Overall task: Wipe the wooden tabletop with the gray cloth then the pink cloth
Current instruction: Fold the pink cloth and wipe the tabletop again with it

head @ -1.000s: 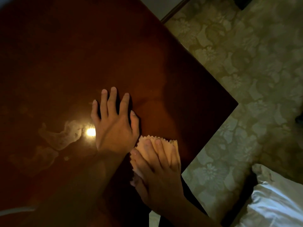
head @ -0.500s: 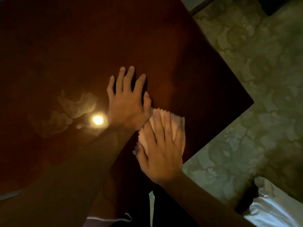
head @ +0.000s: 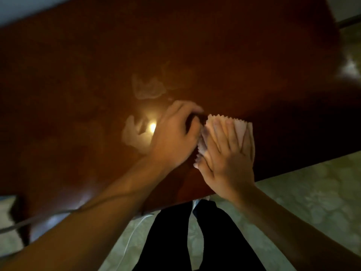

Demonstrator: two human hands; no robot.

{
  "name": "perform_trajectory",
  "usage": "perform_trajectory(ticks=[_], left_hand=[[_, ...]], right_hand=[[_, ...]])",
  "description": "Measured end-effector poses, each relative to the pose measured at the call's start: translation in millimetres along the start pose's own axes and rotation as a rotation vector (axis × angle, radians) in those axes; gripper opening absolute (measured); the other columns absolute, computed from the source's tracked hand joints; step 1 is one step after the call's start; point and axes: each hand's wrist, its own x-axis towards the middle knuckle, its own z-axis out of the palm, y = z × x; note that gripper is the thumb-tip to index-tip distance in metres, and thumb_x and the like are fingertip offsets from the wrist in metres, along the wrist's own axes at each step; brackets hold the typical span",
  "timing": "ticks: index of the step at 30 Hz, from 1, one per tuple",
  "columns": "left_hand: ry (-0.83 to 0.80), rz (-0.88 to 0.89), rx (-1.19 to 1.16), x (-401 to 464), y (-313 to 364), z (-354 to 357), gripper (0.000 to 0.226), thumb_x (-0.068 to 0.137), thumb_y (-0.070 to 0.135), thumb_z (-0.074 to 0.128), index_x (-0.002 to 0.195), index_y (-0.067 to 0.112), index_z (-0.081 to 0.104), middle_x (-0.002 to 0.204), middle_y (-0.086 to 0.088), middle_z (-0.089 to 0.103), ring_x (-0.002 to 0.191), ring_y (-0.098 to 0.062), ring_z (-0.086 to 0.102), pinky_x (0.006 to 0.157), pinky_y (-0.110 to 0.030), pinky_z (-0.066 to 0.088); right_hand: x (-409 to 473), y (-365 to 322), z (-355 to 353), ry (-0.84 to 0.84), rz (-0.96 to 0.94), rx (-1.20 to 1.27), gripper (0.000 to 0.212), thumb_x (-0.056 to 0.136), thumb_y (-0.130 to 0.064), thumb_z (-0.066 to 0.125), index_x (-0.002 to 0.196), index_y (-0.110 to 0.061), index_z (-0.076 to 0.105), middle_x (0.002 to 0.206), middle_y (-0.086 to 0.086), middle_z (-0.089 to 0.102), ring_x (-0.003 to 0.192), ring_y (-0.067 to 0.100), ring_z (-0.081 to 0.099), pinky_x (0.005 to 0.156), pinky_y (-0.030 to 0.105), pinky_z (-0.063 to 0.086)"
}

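Note:
The dark glossy wooden tabletop [head: 234, 55] fills most of the view. My right hand [head: 226, 159] lies flat on the folded pink cloth [head: 245, 128], whose zigzag edge shows past my fingertips, close to the table's near edge. Just left of it and touching it, my left hand [head: 173, 133] has its fingers curled in over a small dark bunch that looks like the gray cloth [head: 194, 119]. Most of that cloth is hidden under the hand. The picture is blurred by motion.
Pale smears [head: 146, 89] and a bright lamp reflection [head: 152, 126] mark the wood left of my hands. The near table edge runs diagonally below my wrists. Beyond it are patterned floor [head: 312, 192], my dark trouser legs [head: 195, 231] and a thin white cord [head: 39, 220].
My left hand's fingers, spread flat before, have curled in over the dark cloth. My right hand stays flat on the pink cloth. The view has swung, showing more of the table.

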Motion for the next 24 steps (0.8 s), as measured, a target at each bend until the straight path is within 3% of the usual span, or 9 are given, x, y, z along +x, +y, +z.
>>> perform_trajectory(ticks=[4, 11, 13, 17, 21, 24], left_hand=[[0.179, -0.186, 0.077, -67, -60, -46, 0.019, 0.096, 0.018, 0.061, 0.112, 0.021, 0.071, 0.118, 0.016, 0.056, 0.115, -0.007, 0.055, 0.104, -0.057, 0.041], [0.470, -0.518, 0.059, -166, -155, -122, 0.034, 0.088, 0.022, 0.055, 0.119, 0.012, 0.066, 0.135, -0.009, 0.053, 0.126, -0.028, 0.052, 0.105, -0.056, 0.042], [0.480, -0.500, 0.058, -171, -153, -116, 0.035, 0.087, 0.020, 0.056, 0.120, 0.010, 0.065, 0.136, -0.011, 0.051, 0.127, -0.029, 0.051, 0.106, -0.057, 0.041], [0.517, -0.457, 0.114, -199, -183, -148, 0.034, 0.086, 0.014, 0.060, 0.119, 0.007, 0.065, 0.135, -0.017, 0.052, 0.125, -0.034, 0.051, 0.105, -0.054, 0.042], [0.552, -0.408, 0.210, -229, -220, -186, 0.035, 0.085, 0.014, 0.061, 0.119, 0.007, 0.064, 0.136, -0.018, 0.052, 0.128, -0.034, 0.049, 0.106, -0.047, 0.036], [0.572, -0.477, 0.320, -253, -262, -213, 0.039, 0.088, 0.020, 0.062, 0.125, 0.007, 0.060, 0.142, -0.020, 0.049, 0.136, -0.036, 0.044, 0.108, -0.048, 0.031]], right_hand=[[-2, -36, 6, -0.072, -0.080, -0.062, 0.068, 0.098, -0.050, 0.041, 0.158, -0.019, 0.039, 0.168, 0.011, 0.028, 0.156, 0.037, 0.020, 0.125, 0.062, 0.007], [9, -149, 33, -0.155, -0.234, -0.094, 0.071, 0.098, -0.053, 0.037, 0.161, -0.020, 0.032, 0.170, 0.013, 0.021, 0.157, 0.039, 0.016, 0.125, 0.063, 0.005], [12, -162, 35, -0.185, -0.220, -0.090, 0.073, 0.098, -0.056, 0.035, 0.162, -0.021, 0.030, 0.171, 0.012, 0.018, 0.158, 0.038, 0.012, 0.125, 0.062, 0.006], [23, -250, 57, -0.215, -0.311, -0.095, 0.072, 0.100, -0.059, 0.032, 0.161, -0.021, 0.030, 0.171, 0.012, 0.016, 0.158, 0.037, 0.011, 0.123, 0.064, 0.010], [40, -323, 75, -0.243, -0.369, -0.132, 0.073, 0.100, -0.061, 0.027, 0.162, -0.021, 0.028, 0.171, 0.014, 0.015, 0.158, 0.037, 0.009, 0.125, 0.063, 0.001], [63, -366, 83, -0.276, -0.382, -0.190, 0.077, 0.097, -0.061, 0.024, 0.164, -0.023, 0.021, 0.172, 0.014, 0.010, 0.158, 0.038, 0.007, 0.123, 0.065, 0.005]])
